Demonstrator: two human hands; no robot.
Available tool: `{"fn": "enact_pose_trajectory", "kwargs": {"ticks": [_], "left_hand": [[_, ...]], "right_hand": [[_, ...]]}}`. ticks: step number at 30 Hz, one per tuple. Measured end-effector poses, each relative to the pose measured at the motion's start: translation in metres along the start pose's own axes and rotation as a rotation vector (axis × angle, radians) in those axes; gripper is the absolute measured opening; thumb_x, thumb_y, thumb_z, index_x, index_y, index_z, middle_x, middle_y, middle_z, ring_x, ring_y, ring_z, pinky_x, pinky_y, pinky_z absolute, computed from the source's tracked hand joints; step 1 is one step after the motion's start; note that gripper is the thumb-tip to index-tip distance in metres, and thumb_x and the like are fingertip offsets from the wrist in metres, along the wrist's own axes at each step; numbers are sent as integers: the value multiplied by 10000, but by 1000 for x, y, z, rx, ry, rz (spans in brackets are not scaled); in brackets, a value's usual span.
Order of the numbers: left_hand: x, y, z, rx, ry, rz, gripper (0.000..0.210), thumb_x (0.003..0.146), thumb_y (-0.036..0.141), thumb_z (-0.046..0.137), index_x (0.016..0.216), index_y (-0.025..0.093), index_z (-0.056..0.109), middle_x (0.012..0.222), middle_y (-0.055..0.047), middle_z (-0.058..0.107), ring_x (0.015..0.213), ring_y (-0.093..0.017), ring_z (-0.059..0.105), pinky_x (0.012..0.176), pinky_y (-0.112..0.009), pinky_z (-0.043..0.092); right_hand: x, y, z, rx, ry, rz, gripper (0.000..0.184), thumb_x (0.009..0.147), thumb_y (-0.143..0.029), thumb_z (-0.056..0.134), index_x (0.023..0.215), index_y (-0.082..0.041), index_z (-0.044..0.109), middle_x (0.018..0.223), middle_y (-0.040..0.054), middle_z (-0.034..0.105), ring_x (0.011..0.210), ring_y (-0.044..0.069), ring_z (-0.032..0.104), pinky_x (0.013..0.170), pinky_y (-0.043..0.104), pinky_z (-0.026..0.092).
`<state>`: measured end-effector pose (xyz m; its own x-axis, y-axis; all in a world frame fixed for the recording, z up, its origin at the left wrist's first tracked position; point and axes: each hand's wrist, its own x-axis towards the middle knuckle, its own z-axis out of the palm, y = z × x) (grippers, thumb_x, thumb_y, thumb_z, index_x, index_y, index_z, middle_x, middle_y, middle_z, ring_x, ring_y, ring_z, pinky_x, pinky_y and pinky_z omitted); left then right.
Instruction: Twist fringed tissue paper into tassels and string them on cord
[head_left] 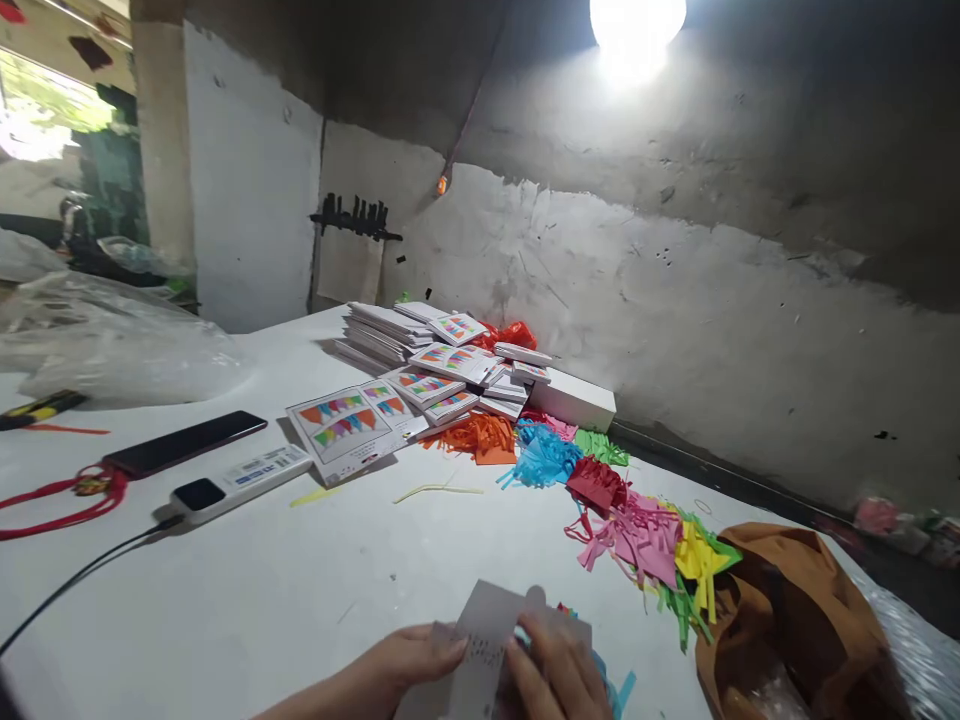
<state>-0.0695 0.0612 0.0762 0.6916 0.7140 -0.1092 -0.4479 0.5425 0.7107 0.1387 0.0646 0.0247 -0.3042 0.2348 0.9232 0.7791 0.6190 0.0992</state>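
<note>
A grey-white card (487, 605) with small print and a hanging tab is held low in front of me, at the bottom edge of the view. My left hand (424, 660) pinches its left side, thumb on top. Over the right part lie the curled fingers of my right hand (559, 665), slightly blurred, with a bit of light blue at the fingertips. Blue fringed paper (621, 690) pokes out beneath that hand. To the right, a row of fringed paper bundles runs across the table: orange (484, 440), blue (546, 455), dark red (596, 483), pink (649, 535) and yellow (699, 557).
Stacked printed cards (454, 362) and a white box (574, 400) stand by the wall. At left lie a phone (187, 443), a white cabled device (251, 483), a yellow-black cutter (41, 410) and clear plastic bags (120, 340). A brown bag (810, 620) sits at right.
</note>
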Motion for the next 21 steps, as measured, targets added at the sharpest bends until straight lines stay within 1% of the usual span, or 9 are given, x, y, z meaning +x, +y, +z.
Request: {"fn": "enact_pose_trajectory", "kwargs": {"ticks": [2,4,6,8,10,13,16,18,21], "left_hand": [[17,6,-8,-32,21,-48,370,860,353,699,1027,31,768,914,-189,779,828,-275,736,792,-330,539],[34,9,-15,-85,18,-81,375,857,356,670,986,17,767,892,-181,781,795,-252,729,759,-306,540],[47,7,-21,-143,-3,-114,381,856,359,643,982,20,760,889,-164,783,819,-247,723,805,-306,533],[54,0,-26,-196,-42,-140,401,847,382,633,1008,34,751,910,-152,782,880,-263,716,879,-321,510],[55,-9,-31,-224,-72,-149,431,827,401,642,1059,50,738,950,-147,780,947,-287,704,920,-334,486],[53,-19,-39,-221,-96,-144,476,818,427,640,1133,79,715,979,-135,779,988,-306,688,943,-356,466],[51,-26,-47,-182,-146,-132,511,829,471,618,1159,90,706,970,-133,777,981,-314,688,929,-375,471],[49,-28,-47,-151,-173,-126,520,828,473,617,1173,91,700,981,-139,774,975,-320,690,900,-381,485],[46,-24,-36,-142,-176,-83,507,806,403,643,1217,109,678,999,-134,773,955,-323,698,865,-384,496]], "right_hand": [[10,14,-4,111,-143,120,236,994,-250,522,1146,-249,702,1097,98,740,993,240,720,823,341,607],[16,24,-7,238,-223,215,240,983,-262,549,1182,-234,678,1104,105,698,1027,224,689,858,322,598],[13,31,-8,297,-231,311,228,962,-233,575,1167,-231,676,1085,98,664,1002,203,675,834,286,598],[3,37,-7,299,-202,383,205,951,-221,595,1134,-234,688,1049,88,642,957,190,663,793,266,597],[-8,40,-7,300,-216,379,187,942,-221,615,1110,-238,699,1016,79,632,924,188,650,767,267,590],[-16,43,-8,299,-268,289,218,946,-217,609,1142,-254,695,991,71,642,915,200,635,780,310,572],[-14,43,-9,249,-242,228,233,986,-223,541,1158,-272,690,966,60,662,901,206,629,782,345,535],[-14,41,-6,207,-232,186,222,1010,-240,508,1118,-274,699,934,47,678,881,198,635,768,338,514],[-19,38,0,174,-208,176,248,1032,-253,474,1005,-276,719,869,20,699,815,175,646,744,313,503]]}}
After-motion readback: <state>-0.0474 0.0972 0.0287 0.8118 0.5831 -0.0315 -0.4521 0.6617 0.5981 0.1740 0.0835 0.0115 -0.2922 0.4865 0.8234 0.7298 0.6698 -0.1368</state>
